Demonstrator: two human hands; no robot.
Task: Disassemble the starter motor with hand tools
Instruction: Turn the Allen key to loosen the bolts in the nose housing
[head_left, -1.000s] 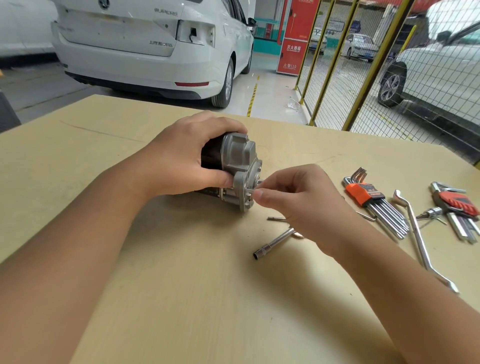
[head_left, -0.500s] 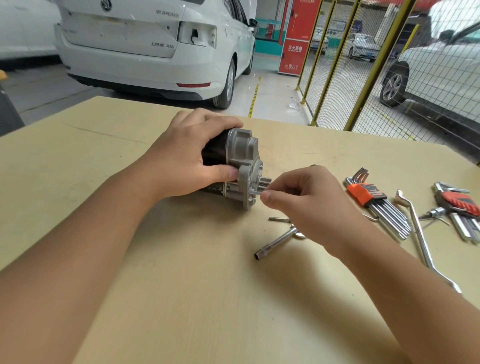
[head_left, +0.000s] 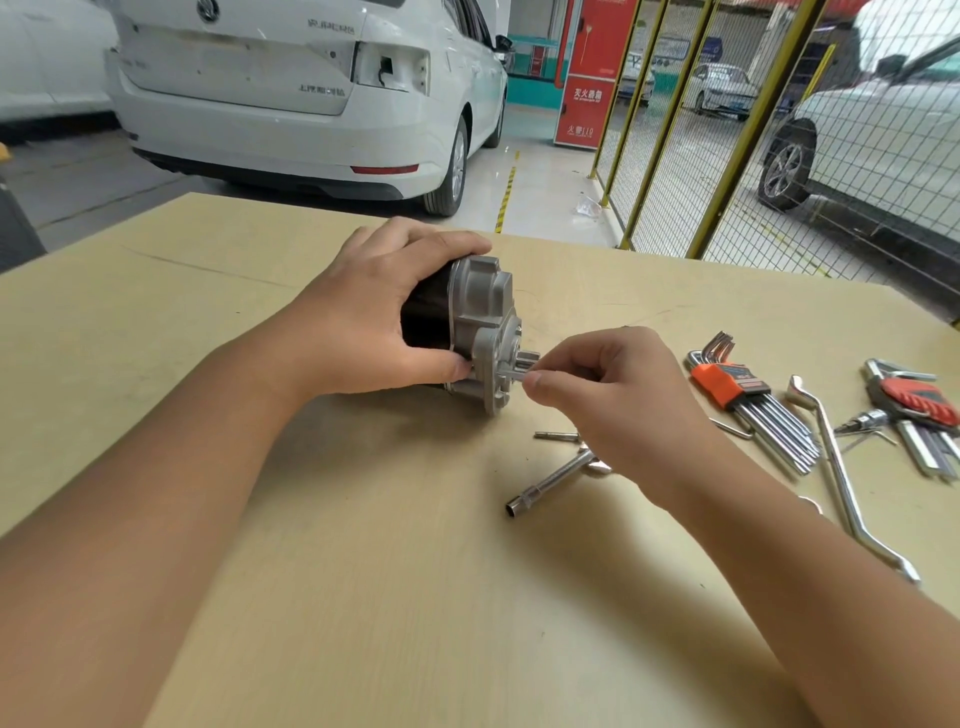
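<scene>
The starter motor (head_left: 467, 332) lay on its side near the middle of the table (head_left: 363, 597), black body toward my left and the grey cast end housing facing right. I judged it was laid that way so the fasteners on the housing face pointed at my working hand. The housing looked like bare, ribbed aluminium with a flange at its lower edge resting on the tabletop; the body behind it was dark and mostly covered.

My left hand (head_left: 374, 317) was wrapped over the black body, fingers curled across the top and thumb pressed against the housing's rim, which I took to be a brace against rolling or twisting. My right hand (head_left: 608, 384) was pinching a thin metal piece (head_left: 514, 375) between thumb and forefinger, right at the housing face; whether it was a long bolt or a small key, I could not tell.

Just beside that wrist lay a socket wrench (head_left: 550, 483) and a short pin (head_left: 556, 436). Further right sat an orange-holdered hex key set (head_left: 748, 405), a bent bar wrench (head_left: 841, 467) and a red-holdered key set (head_left: 919, 410), all within easy reach.
</scene>
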